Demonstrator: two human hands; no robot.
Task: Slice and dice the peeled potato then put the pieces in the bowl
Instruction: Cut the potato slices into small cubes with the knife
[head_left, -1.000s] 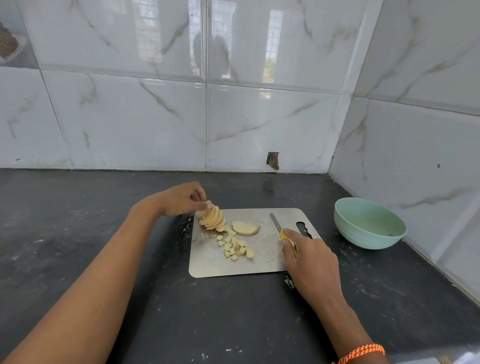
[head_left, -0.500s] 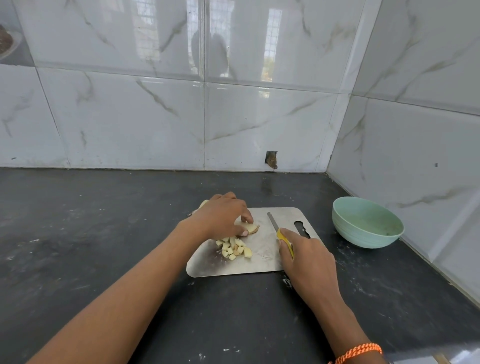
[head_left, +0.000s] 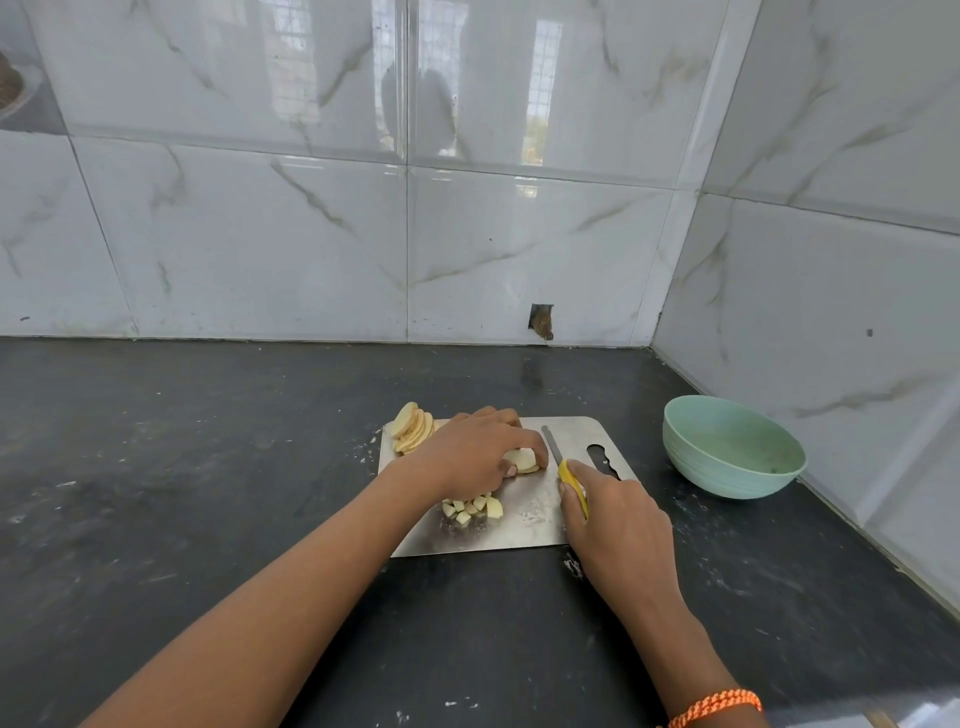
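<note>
Potato slice (head_left: 522, 460): pale, flat on steel cutting board (head_left: 524, 525), centre frame, partly hidden | Slice stack (head_left: 410, 427): leaning, board's upper-left corner | Diced pieces (head_left: 475, 506): small pale cubes, heaped lower-centre of board | Bowl (head_left: 732, 447): mint green, upright, right of board, apart

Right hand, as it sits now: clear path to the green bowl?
Probably yes. The bowl stands apart to the right of the right hand on open counter, but that hand holds the knife.
</note>
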